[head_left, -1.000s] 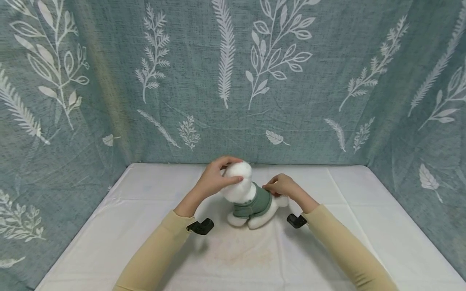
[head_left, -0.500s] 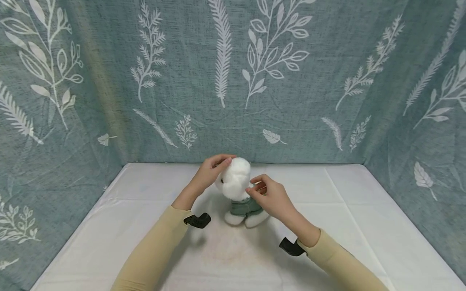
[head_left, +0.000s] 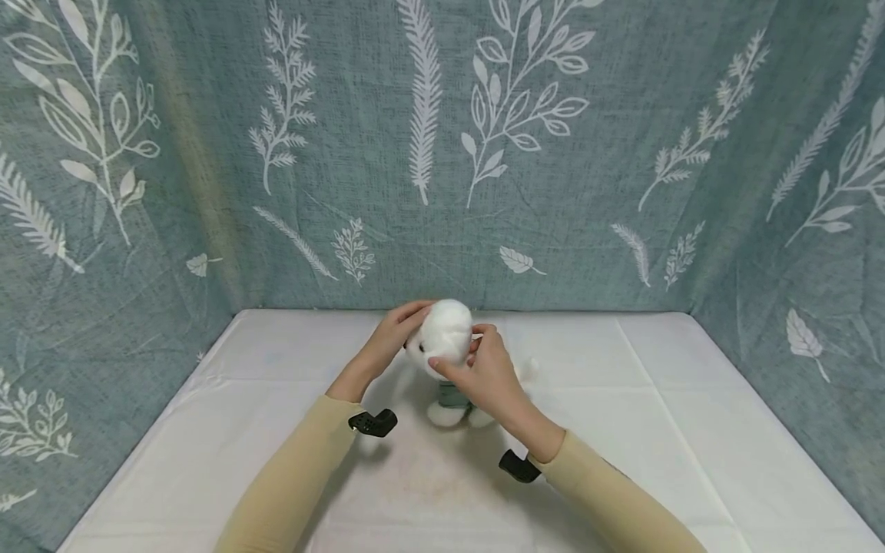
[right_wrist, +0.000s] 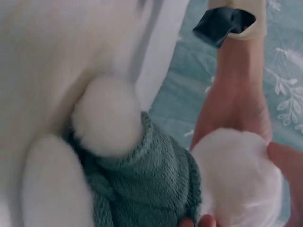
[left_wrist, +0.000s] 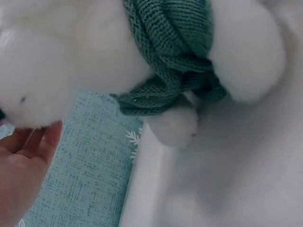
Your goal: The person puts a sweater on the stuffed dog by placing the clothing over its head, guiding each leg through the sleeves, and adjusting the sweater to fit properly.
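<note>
A white stuffed animal [head_left: 448, 322] in a green knitted sweater [head_left: 452, 394] stands on the table, with its dark eye and face turned left. My right hand [head_left: 487, 376] holds its head, thumb on the near cheek and fingers round the back. On the face side, the fingers of my left hand [head_left: 390, 338] lie fairly straight along the head. The left wrist view shows that hand's fingers [left_wrist: 42, 139] at the muzzle, with the knitted sweater [left_wrist: 175, 38] beside it. In the right wrist view, the right thumb [right_wrist: 284, 158] touches the round white head [right_wrist: 236, 179]. Most of the body is hidden behind my right hand.
A white cloth covers the table [head_left: 290, 461]. Blue-green curtains [head_left: 387, 153] with white leaf prints hang behind it and at both sides. A black wrist device [head_left: 373, 422] sits on the left cuff, another black device [head_left: 520, 466] on the right.
My right hand has left the toy's back and moved left onto its head. My left hand has slid from gripping the head to lying along its face side. The head has turned slightly.
</note>
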{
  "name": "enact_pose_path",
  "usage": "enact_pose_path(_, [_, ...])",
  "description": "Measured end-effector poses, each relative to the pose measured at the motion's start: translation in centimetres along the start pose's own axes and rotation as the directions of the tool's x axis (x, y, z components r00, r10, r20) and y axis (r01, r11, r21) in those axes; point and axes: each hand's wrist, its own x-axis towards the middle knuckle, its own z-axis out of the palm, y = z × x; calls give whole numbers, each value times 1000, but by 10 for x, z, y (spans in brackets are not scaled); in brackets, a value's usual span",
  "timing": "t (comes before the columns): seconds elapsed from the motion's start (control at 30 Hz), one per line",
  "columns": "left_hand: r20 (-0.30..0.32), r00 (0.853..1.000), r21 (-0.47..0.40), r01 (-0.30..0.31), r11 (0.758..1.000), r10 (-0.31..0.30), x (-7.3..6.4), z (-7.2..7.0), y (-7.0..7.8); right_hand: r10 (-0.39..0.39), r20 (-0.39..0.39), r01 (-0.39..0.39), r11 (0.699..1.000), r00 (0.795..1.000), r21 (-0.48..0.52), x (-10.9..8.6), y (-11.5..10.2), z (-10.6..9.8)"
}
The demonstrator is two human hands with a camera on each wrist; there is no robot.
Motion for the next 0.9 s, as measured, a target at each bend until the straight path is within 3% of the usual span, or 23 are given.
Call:
enact_pose_path(0.2, [-34, 998, -1, -48, 999, 48, -12, -5, -3, -8, 44, 8, 1000, 999, 10, 6, 9, -3])
enact_pose_path(0.4, [-60, 994, -33, -94, 995, 92, -22, -3, -3, -12, 128, 1, 996, 992, 90, 9, 24, -22])
enact_pose_path(0.67, [-29, 985, 18, -170, 985, 170, -28, 10, -1, 10, 212, -45, 986, 977, 162, 13, 42, -54])
enact_pose_path(0.9, [-49, 976, -17, -213, 977, 212, -30, 29, 3, -26, 278, -29, 980, 960, 194, 14, 58, -77])
